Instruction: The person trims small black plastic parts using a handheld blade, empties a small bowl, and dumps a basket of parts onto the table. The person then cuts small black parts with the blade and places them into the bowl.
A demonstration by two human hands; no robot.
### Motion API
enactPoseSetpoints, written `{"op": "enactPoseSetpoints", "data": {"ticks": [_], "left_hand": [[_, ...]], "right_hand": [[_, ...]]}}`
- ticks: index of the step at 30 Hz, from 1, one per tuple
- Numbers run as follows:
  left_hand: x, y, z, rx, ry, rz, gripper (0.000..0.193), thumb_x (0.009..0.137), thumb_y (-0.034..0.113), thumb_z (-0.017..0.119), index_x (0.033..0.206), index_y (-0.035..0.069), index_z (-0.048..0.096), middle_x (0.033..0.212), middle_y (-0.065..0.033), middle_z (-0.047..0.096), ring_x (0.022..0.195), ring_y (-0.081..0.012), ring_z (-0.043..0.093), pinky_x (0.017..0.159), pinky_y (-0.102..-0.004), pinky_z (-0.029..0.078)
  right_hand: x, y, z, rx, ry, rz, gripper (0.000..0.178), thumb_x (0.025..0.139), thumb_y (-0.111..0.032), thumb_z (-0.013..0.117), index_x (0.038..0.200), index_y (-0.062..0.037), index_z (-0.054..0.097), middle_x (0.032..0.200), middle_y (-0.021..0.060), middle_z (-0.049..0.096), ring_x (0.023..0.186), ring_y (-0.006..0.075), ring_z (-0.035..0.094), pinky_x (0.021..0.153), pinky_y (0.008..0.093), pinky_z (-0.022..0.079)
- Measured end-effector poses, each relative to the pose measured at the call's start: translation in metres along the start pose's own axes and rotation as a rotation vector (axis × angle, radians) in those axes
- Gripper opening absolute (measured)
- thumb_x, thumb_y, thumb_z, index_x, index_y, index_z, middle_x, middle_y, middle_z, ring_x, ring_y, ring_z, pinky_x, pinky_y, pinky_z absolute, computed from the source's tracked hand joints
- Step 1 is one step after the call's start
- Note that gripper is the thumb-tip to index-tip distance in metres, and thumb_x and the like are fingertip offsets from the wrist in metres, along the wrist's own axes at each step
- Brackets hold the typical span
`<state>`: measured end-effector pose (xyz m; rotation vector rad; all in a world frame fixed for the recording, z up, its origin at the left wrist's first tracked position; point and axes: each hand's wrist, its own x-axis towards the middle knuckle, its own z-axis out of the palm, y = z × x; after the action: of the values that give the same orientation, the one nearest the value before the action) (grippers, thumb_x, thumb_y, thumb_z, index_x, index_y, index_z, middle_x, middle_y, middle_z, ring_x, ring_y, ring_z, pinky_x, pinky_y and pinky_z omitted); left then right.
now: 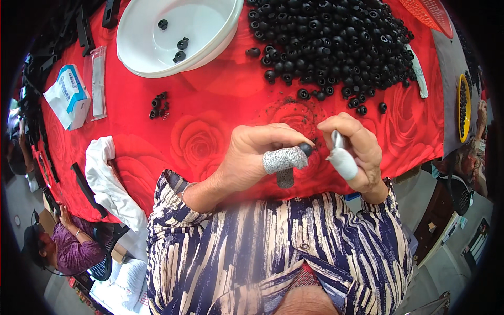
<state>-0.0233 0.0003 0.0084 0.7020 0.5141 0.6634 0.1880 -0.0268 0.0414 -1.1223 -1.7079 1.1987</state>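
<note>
My left hand (pixel 239 157) pinches a small round black plastic part (pixel 305 149) between thumb and fingertips. Speckled grey finger sleeves (pixel 281 160) cover two of its fingers. Just to the right, my right hand (pixel 365 149) is closed around a small shiny metal tool (pixel 337 138), its exact kind mostly hidden by the fingers. A white covering (pixel 344 164) shows at a finger of that hand. A narrow gap separates the tool from the held part. Beyond both hands lies a large heap of similar black parts (pixel 325 44), with dark crumbs (pixel 294 107) scattered before it.
A white bowl (pixel 228 39) at the far left holds a few black parts. Nearer sits a small cluster of black pieces (pixel 156 107). A blue-white packet (pixel 71 97), a clear plastic strip (pixel 98 84) and white cloth (pixel 105 173) lie left. A red basket (pixel 433 16) stands far right.
</note>
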Motion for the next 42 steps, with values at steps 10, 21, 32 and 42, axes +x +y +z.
{"op": "enactPoseSetpoints", "data": {"ticks": [10,21,32,42], "left_hand": [[0.0017,-0.0023,0.0008,0.119,0.030,0.070,0.023,0.075,0.000,0.069,0.098,-0.001,0.066,0.093,-0.0085,0.063,0.081,-0.0109,0.059,0.071,-0.0227,0.048],[0.0024,-0.0061,0.0003,0.161,0.061,0.094,0.025,0.073,0.000,0.070,0.098,-0.001,0.066,0.092,-0.0086,0.064,0.082,-0.0119,0.058,0.070,-0.0231,0.047],[0.0019,-0.0024,0.0031,0.162,0.076,0.046,0.025,0.073,0.001,0.070,0.097,0.000,0.066,0.092,-0.0082,0.064,0.081,-0.0112,0.058,0.069,-0.0228,0.046],[0.0028,-0.0062,0.0002,0.167,0.070,0.092,0.024,0.074,0.000,0.069,0.098,-0.001,0.066,0.092,-0.0080,0.064,0.080,-0.0109,0.058,0.069,-0.0226,0.046]], "right_hand": [[0.0076,-0.0033,0.0054,-0.220,0.023,-0.048,0.033,0.074,0.003,0.060,0.106,0.0069,0.054,0.078,0.0136,0.056,0.063,0.0232,0.056,0.054,0.0308,0.044],[0.0063,-0.0011,0.0067,-0.245,0.020,-0.069,0.032,0.071,0.002,0.062,0.102,0.0064,0.055,0.081,0.0148,0.058,0.062,0.0241,0.056,0.054,0.0313,0.044],[0.0056,-0.0003,0.0053,-0.240,0.011,-0.066,0.031,0.071,0.001,0.063,0.101,0.0060,0.055,0.080,0.0144,0.058,0.062,0.0241,0.055,0.053,0.0314,0.044],[0.0066,-0.0012,0.0068,-0.253,0.009,-0.029,0.029,0.072,0.000,0.063,0.100,0.0049,0.056,0.076,0.0130,0.056,0.060,0.0226,0.055,0.052,0.0304,0.043]]}}
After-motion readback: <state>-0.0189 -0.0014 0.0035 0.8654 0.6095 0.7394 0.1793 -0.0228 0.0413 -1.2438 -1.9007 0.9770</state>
